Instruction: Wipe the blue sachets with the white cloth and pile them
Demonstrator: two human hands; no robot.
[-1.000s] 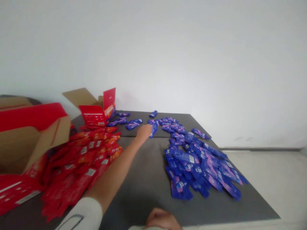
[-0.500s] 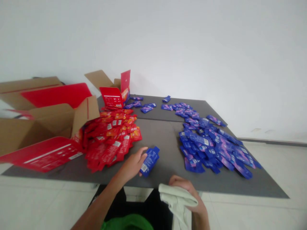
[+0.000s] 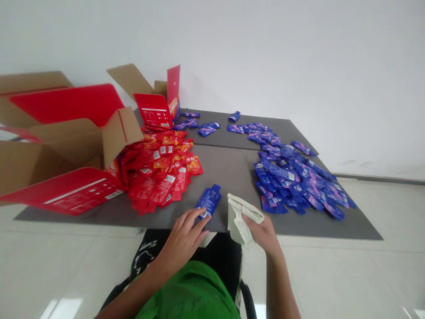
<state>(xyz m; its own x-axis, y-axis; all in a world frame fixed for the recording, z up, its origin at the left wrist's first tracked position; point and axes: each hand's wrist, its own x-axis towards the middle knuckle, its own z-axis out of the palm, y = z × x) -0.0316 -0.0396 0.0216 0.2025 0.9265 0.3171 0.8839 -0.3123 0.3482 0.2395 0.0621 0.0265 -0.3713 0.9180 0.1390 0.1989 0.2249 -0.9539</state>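
A blue sachet [image 3: 210, 200] lies flat on the dark grey table [image 3: 229, 166] close to its front edge, printed side up. My left hand [image 3: 186, 235] touches its lower end, with the fingers stretched out and apart. To the right, my right hand [image 3: 260, 228] is closed around a folded cream cloth [image 3: 241, 217], held at the table's front edge. Left of the sachet spreads a pile of red sachets [image 3: 162, 173]. A pile of blue and purple sachets [image 3: 295, 177] covers the right side of the table.
A large open red carton [image 3: 79, 190] with raised flaps stands at the left. Behind the red pile is a smaller open carton [image 3: 152, 108]. Several loose blue sachets [image 3: 207, 129] lie toward the back, near the white wall [image 3: 265, 53].
My left hand came back from the far sachets with a blue sachet, then loosened its hold near the front edge. My right hand lifted the cream cloth. The view tilted down.
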